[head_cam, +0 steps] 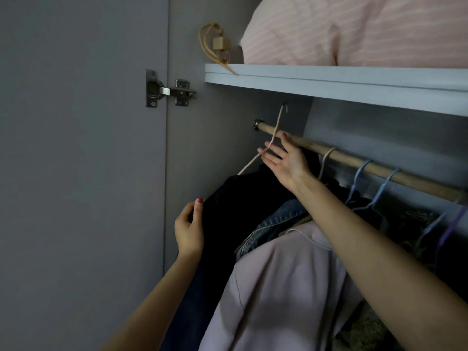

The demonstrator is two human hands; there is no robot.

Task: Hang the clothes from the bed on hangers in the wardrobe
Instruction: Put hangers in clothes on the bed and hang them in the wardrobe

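Note:
A dark navy garment (235, 203) hangs on a pale pink hanger (274, 130) whose hook rises above the wooden rail (354, 162) at the rail's left end. My right hand (286, 163) is at the hanger's neck with fingers spread and nearly straight, touching the wire just in front of the rail. My left hand (190, 229) holds the garment's left shoulder edge, thumb on the front of the cloth. To the right hang a denim jacket (276, 224) and a pale lilac hoodie (281, 287).
Several blue and purple hangers (379, 188) sit further right on the rail. A shelf (329, 82) above carries a pink striped pillow (354, 29) and a small bottle with a cord (220, 46). The wardrobe's grey side wall (187, 148) and open door with hinge (167, 91) stand at left.

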